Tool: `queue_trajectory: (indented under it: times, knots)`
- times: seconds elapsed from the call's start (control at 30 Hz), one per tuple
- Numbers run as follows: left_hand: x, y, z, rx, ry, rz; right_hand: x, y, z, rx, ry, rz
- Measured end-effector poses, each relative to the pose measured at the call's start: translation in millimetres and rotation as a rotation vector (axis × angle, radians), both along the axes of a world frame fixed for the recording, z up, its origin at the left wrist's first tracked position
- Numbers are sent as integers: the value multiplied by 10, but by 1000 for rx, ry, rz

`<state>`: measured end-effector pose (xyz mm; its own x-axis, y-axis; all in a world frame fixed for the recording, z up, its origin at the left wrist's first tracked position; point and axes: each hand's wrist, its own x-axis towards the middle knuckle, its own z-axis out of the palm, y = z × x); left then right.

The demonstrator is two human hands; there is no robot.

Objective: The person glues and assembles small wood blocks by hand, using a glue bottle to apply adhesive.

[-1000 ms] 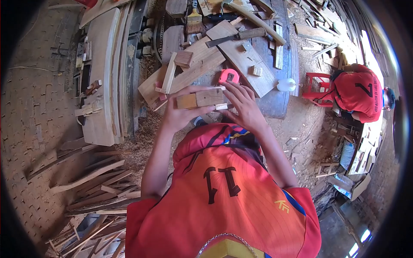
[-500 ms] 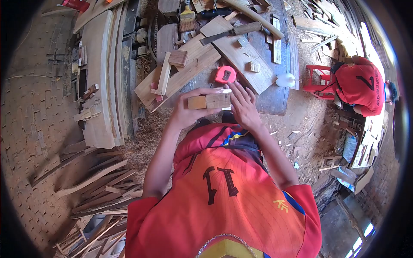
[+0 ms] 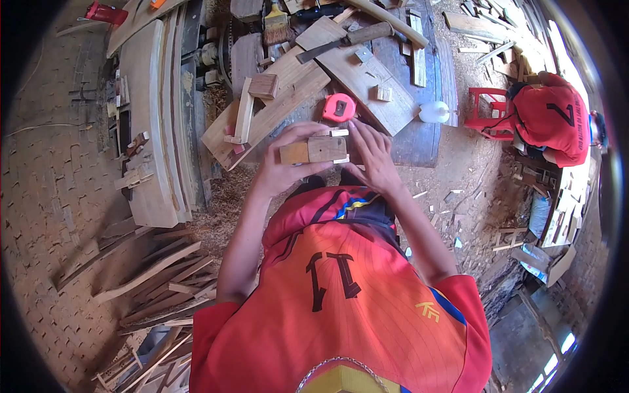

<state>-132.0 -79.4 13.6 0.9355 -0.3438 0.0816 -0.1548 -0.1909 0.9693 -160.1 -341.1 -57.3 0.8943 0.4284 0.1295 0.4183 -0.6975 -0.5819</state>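
A small wooden block piece (image 3: 327,149), with a lighter section at its left end and pale strips along its right end, is held in front of my body. Around its left part my left hand (image 3: 278,159) is closed, fingers above and thumb below. Close to the right end is my right hand (image 3: 373,157), its fingers stretched out and slightly apart; contact with the block is unclear. Just beyond the hands lies a red tape measure (image 3: 339,107). Past it, a knife (image 3: 347,42) rests across wooden boards (image 3: 367,88).
The workbench (image 3: 419,147) carries a brush (image 3: 277,26), a white bottle (image 3: 434,112) and an L-shaped wooden piece (image 3: 244,111). Long planks (image 3: 145,124) stand at left, scrap wood (image 3: 157,268) below them. Another person (image 3: 550,121) sits by a red chair (image 3: 486,112) at right.
The block and both hands have shifted slightly left in view. My right hand's fingers have moved a little off the block's right end, and its thumb now shows. The camera view has shifted a bit.
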Motion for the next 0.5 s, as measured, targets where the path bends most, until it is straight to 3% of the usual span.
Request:
queue_trajectory:
  times: [0.23,0.33,0.5]
  knots:
    - [-62,163,-47,503,-22,40,74,-106,228,7,50,-8]
    - [-27,134,-136,555,47,-46,160,-109,267,-11,71,23]
    - [19,25,-382,533,-54,-106,233,-82,299,-37,52,52]
